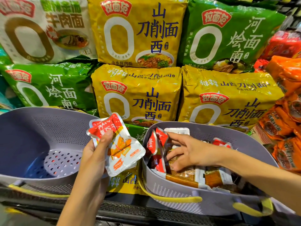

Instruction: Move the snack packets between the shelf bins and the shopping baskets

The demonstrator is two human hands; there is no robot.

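Observation:
Two lilac perforated baskets stand side by side on the shelf edge. The left basket (pixel 24 128) holds nothing that I can see. The right basket (pixel 162 190) is full of small red and brown snack packets (pixel 184 175). My left hand (pixel 96 150) grips a small stack of red-and-white snack packets (pixel 120 144) in the gap between the two baskets. My right hand (pixel 184 150) reaches down into the right basket, fingers spread and resting on the packets there; whether it grips one I cannot tell.
Behind the baskets, large noodle multipacks are stacked: yellow ones (pixel 138 95) in the middle, green ones (pixel 48 88) at left and upper right, orange ones (pixel 286 111) at far right. Yellow basket handles (pixel 179 199) hang over the dark shelf edge (pixel 130 209).

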